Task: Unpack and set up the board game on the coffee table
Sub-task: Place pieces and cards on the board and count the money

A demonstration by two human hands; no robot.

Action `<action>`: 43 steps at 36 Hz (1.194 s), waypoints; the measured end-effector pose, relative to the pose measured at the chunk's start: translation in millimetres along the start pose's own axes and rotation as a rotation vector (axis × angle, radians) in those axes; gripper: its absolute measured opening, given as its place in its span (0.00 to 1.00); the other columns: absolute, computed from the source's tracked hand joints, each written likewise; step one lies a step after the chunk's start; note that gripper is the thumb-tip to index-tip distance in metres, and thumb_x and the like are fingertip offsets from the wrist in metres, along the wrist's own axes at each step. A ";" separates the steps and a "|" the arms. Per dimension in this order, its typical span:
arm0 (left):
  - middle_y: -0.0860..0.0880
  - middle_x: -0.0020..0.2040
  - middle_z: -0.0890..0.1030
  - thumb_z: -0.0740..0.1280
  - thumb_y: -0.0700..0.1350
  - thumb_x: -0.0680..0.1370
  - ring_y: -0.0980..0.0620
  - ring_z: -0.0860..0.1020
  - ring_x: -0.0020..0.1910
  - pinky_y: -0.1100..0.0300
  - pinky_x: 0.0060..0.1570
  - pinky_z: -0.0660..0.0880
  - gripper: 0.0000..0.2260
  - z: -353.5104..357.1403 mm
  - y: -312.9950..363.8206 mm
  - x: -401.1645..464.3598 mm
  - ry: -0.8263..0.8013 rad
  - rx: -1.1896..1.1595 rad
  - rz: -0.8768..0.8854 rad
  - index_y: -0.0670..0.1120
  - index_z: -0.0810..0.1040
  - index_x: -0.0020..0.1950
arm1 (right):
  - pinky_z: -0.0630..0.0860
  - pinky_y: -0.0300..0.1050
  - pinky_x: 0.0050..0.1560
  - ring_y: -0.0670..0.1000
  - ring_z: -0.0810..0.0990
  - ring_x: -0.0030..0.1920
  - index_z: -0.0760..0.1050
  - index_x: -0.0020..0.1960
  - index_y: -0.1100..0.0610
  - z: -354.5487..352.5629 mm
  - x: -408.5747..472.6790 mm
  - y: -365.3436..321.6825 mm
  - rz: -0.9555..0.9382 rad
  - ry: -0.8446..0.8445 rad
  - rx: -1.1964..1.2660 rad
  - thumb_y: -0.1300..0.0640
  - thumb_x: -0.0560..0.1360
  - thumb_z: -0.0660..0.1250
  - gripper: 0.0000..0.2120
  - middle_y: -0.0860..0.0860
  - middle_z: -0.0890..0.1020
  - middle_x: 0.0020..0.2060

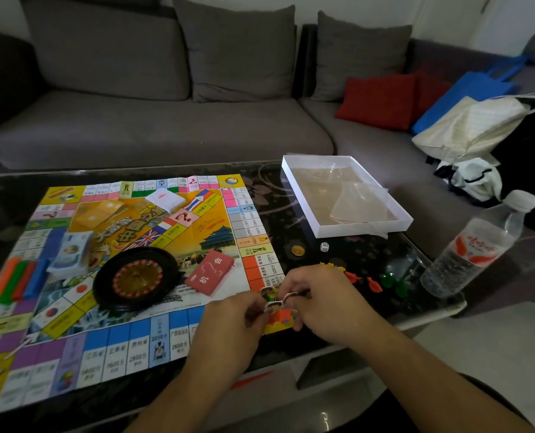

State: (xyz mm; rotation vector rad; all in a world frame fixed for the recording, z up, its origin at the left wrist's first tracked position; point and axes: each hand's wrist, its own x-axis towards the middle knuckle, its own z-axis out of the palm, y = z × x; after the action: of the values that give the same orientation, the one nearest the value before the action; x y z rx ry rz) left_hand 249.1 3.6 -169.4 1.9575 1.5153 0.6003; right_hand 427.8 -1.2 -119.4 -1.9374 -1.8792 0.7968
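Note:
The colourful game board lies flat on the dark coffee table. On it sit a black roulette wheel, a red card deck, a white card deck, a stack of paper money and coloured plastic bars. At the board's near right corner, my left hand and my right hand together pinch a small sheet of cardboard character pieces. Red, yellow and green plastic pawns, a white die and a gold coin lie on the table to the right.
The open white game box with clear plastic bags inside stands at the table's far right. A water bottle stands at the right edge. A grey sofa with cushions and bags lies behind.

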 end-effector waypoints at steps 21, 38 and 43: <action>0.61 0.49 0.79 0.69 0.48 0.81 0.65 0.76 0.48 0.73 0.40 0.70 0.06 -39.1 -1.7 -16.1 0.016 -0.065 0.068 0.59 0.78 0.55 | 0.77 0.30 0.33 0.34 0.83 0.38 0.82 0.46 0.49 -19.5 -29.2 -3.9 -0.084 0.284 0.200 0.67 0.80 0.68 0.14 0.35 0.84 0.38; 0.40 0.63 0.71 0.71 0.62 0.76 0.40 0.72 0.63 0.48 0.60 0.74 0.30 -217.6 -189.2 11.1 0.254 0.518 -0.495 0.43 0.66 0.64 | 0.75 0.34 0.40 0.43 0.81 0.44 0.78 0.39 0.43 66.9 15.9 -134.8 -0.464 0.251 0.046 0.72 0.74 0.72 0.22 0.38 0.82 0.43; 0.39 0.66 0.71 0.72 0.64 0.76 0.38 0.71 0.67 0.46 0.64 0.74 0.34 -219.9 -210.5 23.2 0.178 0.471 -0.545 0.41 0.65 0.67 | 0.73 0.31 0.40 0.43 0.80 0.37 0.78 0.39 0.44 89.4 25.7 -147.4 -0.499 0.226 0.037 0.72 0.73 0.72 0.22 0.35 0.80 0.40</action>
State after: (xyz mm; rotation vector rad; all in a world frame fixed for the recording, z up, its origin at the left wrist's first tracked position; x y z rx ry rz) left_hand -39.3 102.5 -154.1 1.7036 2.3544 0.1907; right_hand 255.5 22.6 -107.5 -1.3718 -2.0543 0.4356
